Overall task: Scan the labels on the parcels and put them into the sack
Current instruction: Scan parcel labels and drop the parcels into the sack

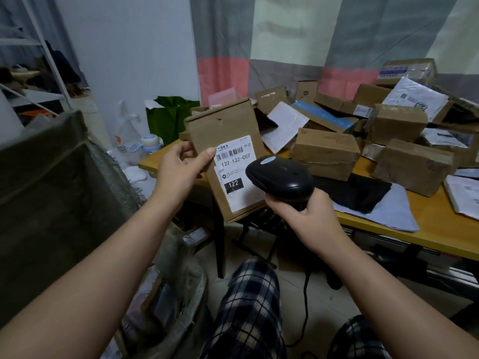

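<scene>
My left hand grips a flat brown cardboard parcel by its left edge, thumb on the white shipping label that faces me. The label shows a barcode and "122-122-C07". My right hand holds a black handheld barcode scanner by its handle, its head just in front of the label's right side. The sack, a greyish woven bag, stands open on the floor at the lower left with parcels inside.
A wooden table on the right carries a pile of cardboard boxes and paper mailers, plus a black sheet. A large dark box stands at the left. My legs in plaid trousers are below.
</scene>
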The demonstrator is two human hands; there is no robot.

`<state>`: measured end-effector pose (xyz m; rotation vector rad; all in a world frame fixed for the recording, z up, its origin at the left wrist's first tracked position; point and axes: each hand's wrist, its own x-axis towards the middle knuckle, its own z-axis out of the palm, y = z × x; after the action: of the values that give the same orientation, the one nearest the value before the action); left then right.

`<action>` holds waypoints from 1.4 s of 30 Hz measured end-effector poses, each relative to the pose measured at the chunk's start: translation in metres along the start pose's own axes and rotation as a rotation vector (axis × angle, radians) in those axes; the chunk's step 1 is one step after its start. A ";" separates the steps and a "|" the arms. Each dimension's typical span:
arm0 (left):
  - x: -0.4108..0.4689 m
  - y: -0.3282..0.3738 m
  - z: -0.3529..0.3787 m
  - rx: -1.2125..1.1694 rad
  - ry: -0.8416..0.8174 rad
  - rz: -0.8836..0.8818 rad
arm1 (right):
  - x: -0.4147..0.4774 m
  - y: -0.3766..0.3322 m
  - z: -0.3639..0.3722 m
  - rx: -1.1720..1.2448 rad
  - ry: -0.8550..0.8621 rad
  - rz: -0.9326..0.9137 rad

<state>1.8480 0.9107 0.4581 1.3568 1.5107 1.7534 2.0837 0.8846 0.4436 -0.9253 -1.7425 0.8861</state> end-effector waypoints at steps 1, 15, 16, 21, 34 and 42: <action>-0.011 -0.004 -0.017 0.001 0.042 0.012 | 0.001 0.003 0.011 0.028 -0.030 -0.013; -0.169 -0.107 -0.270 0.941 0.590 -0.357 | -0.017 0.045 0.239 -0.034 -0.576 0.039; -0.176 -0.111 -0.280 0.983 0.605 -0.364 | -0.021 0.047 0.250 -0.060 -0.605 0.020; -0.173 -0.131 -0.294 1.131 0.474 -0.371 | -0.027 0.055 0.282 -0.123 -0.697 -0.033; -0.146 -0.172 -0.237 1.271 0.029 -0.570 | -0.020 0.088 0.279 -0.134 -0.601 0.152; -0.066 -0.119 -0.130 1.120 -0.088 -0.115 | 0.022 0.088 0.188 -0.160 -0.287 0.172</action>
<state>1.7315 0.8292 0.3345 1.6879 2.5897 0.6764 1.9182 0.9136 0.3198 -1.1093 -2.0245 1.0432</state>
